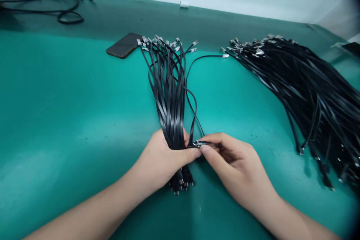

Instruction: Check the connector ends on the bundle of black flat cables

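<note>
Left hand [160,159] closed firmly around a bundle of flat black cables [168,112], gripped low along its length, plugs poking out below the fist. Right hand [239,168] nearly shut, thumb and forefinger pinching one metal connector [200,144] just beside the left thumb. Bundle fanned away from both hands across teal tabletop [70,120], its far ends near a phone [123,45]; larger cable heap [309,97] well apart, off to the right.

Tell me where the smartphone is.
In the head view, the dark smartphone lies on the teal mat, just left of the top end of the flat black cable bundle held in the left hand.
</note>
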`<state>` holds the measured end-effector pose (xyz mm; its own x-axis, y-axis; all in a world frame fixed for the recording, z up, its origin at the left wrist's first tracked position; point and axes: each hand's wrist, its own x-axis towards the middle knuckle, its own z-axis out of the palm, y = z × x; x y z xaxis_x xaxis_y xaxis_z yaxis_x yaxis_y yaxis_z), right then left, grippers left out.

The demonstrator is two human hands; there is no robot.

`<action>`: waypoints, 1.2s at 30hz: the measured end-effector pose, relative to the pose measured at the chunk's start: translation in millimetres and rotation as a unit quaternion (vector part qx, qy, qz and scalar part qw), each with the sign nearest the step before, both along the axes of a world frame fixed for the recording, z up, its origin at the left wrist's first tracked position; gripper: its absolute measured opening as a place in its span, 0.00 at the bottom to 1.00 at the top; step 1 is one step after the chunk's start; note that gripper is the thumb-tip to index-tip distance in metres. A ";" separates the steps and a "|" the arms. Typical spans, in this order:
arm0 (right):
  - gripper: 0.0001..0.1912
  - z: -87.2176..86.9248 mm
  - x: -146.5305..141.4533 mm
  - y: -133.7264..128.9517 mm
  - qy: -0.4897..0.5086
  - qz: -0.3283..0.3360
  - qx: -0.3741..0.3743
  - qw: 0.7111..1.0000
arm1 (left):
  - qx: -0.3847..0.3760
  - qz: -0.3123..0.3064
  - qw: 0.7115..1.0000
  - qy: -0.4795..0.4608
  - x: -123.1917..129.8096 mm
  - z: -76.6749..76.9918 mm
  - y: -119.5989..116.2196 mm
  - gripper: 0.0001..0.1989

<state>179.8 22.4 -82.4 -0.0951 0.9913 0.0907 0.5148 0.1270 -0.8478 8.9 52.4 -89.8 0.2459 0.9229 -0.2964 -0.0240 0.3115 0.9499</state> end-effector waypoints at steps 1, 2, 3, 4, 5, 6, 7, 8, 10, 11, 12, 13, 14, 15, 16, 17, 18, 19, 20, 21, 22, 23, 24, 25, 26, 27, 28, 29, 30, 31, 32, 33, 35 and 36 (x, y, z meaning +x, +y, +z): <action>0.09 0.3 0.1 0.1 -0.005 0.002 0.002 1.000 | 0.002 -0.002 1.000 0.001 0.2 0.1 0.1 0.15; 0.09 0.8 0.3 0.0 -0.009 0.004 0.005 1.000 | 0.002 -0.004 1.000 0.002 0.3 0.2 0.3 0.15; 0.09 1.3 0.7 -0.2 -0.013 0.007 0.006 1.000 | 0.002 -0.006 1.000 0.004 0.3 0.2 0.6 0.14; 0.09 1.9 1.2 -0.6 -0.016 0.010 0.007 1.000 | 0.003 -0.009 1.000 0.007 0.1 0.2 1.1 0.15; 0.09 2.6 1.7 -1.0 -0.019 0.012 0.007 1.000 | 0.004 -0.013 1.000 0.010 -0.3 0.2 1.6 0.15; 0.09 3.2 2.2 -1.4 -0.021 0.013 0.008 1.000 | 0.005 -0.016 1.000 0.013 -0.8 0.1 2.0 0.15; 0.09 3.7 2.6 -1.7 -0.023 0.014 0.008 1.000 | 0.007 -0.019 1.000 0.015 -1.3 0.0 2.4 0.15; 0.09 4.1 2.9 -1.8 -0.025 0.014 0.008 1.000 | 0.007 -0.022 1.000 0.017 -1.8 -0.1 2.6 0.15; 0.08 4.5 2.9 -1.2 -0.027 0.015 0.007 1.000 | 0.005 -0.026 0.999 0.019 -2.4 -0.3 2.9 0.15; 0.08 4.6 2.8 -0.8 -0.027 0.015 0.006 1.000 | 0.005 -0.025 0.999 0.020 -2.4 -0.3 2.9 0.15; 0.08 4.7 2.5 -0.4 -0.026 0.016 0.005 1.000 | 0.005 -0.025 0.999 0.021 -2.3 -0.2 2.8 0.15; 0.08 4.8 2.3 -0.2 -0.025 0.016 0.004 1.000 | 0.005 -0.025 0.999 0.021 -2.1 0.0 2.7 0.15; 0.08 5.0 2.2 -0.2 -0.023 0.016 0.003 1.000 | 0.005 -0.023 1.000 0.020 -1.9 0.2 2.6 0.15; 0.08 5.2 2.0 -0.4 -0.021 0.018 0.003 1.000 | 0.006 -0.023 1.000 0.019 -1.7 0.4 2.5 0.15; 0.08 5.5 1.9 -0.7 -0.017 0.018 0.002 1.000 | 0.007 -0.023 1.000 0.018 -1.7 0.5 2.4 0.15; 0.08 5.9 1.9 -1.0 -0.014 0.019 0.001 1.000 | 0.008 -0.025 0.999 0.018 -1.7 0.5 2.3 0.15; 0.08 6.2 1.8 -1.2 -0.009 0.018 -0.001 1.000 | 0.010 -0.026 0.999 0.019 -1.9 0.4 2.2 0.15; 0.08 6.7 1.7 -1.1 -0.005 0.011 -0.003 1.000 | 0.009 -0.027 0.999 0.022 -2.2 0.2 2.0 0.15; 0.08 7.2 1.6 -0.7 0.000 -0.002 -0.003 1.000 | 0.007 -0.028 0.999 0.025 -2.6 -0.2 1.8 0.15; 0.08 7.8 1.6 0.1 0.007 -0.021 0.000 1.000 | 0.003 -0.031 0.999 0.027 -3.0 -0.8 1.7 0.16; 0.07 8.6 1.6 1.2 0.015 -0.043 0.006 0.999 | -0.002 -0.034 0.999 0.026 -3.5 -1.5 1.6 0.16; 0.07 9.4 1.8 2.5 0.025 -0.065 0.015 0.997 | -0.006 -0.036 0.999 0.024 -4.0 -2.3 1.6 0.16; 0.07 10.3 2.0 3.7 0.036 -0.084 0.026 0.995 | -0.009 -0.038 0.999 0.022 -4.5 -3.1 1.6 0.16; 0.06 11.2 2.4 4.9 0.048 -0.098 0.036 0.993 | -0.010 -0.040 0.999 0.019 -5.0 -3.7 1.7 0.17; 0.06 11.9 2.7 5.9 0.058 -0.105 0.042 0.992 | -0.010 -0.041 0.999 0.018 -5.4 -4.3 1.8 0.17; 0.06 12.3 3.1 6.6 0.065 -0.108 0.046 0.991 | -0.011 -0.040 0.999 0.017 -5.6 -4.8 1.9 0.17; 0.06 12.4 3.3 7.2 0.069 -0.110 0.048 0.990 | -0.011 -0.037 0.999 0.017 -5.8 -5.3 1.8 0.18; 0.06 12.2 3.4 7.7 0.071 -0.109 0.048 0.990 | -0.012 -0.034 0.999 0.016 -5.8 -5.8 1.7 0.18; 0.06 11.8 3.5 8.2 0.072 -0.107 0.047 0.991 | -0.011 -0.028 0.999 0.013 -5.7 -6.3 1.4 0.18; 0.06 11.3 3.5 8.6 0.073 -0.105 0.048 0.991 | -0.009 -0.021 1.000 0.009 -5.6 -6.9 1.1 0.18; 0.07 10.8 3.5 9.0 0.075 -0.103 0.049 0.991 | -0.006 -0.016 1.000 0.001 -5.4 -7.5 0.6 0.18; 0.07 10.5 3.5 9.3 0.078 -0.103 0.049 0.990 | -0.003 -0.015 1.000 -0.011 -5.4 -8.1 0.1 0.18; 0.08 10.2 3.6 9.6 0.083 -0.104 0.045 0.990 | -0.002 -0.017 0.999 -0.050 -5.8 -8.4 -1.0 0.17; 0.08 10.0 3.8 9.5 0.085 -0.105 0.041 0.990 | -0.006 -0.022 0.997 -0.073 -6.4 -8.0 -1.6 0.16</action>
<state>183.6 31.9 -72.4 0.1356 0.9762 0.1694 0.3881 0.1049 -0.9156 2.5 50.8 -97.7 0.3279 0.9065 -0.2660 -0.1475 0.3273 0.9334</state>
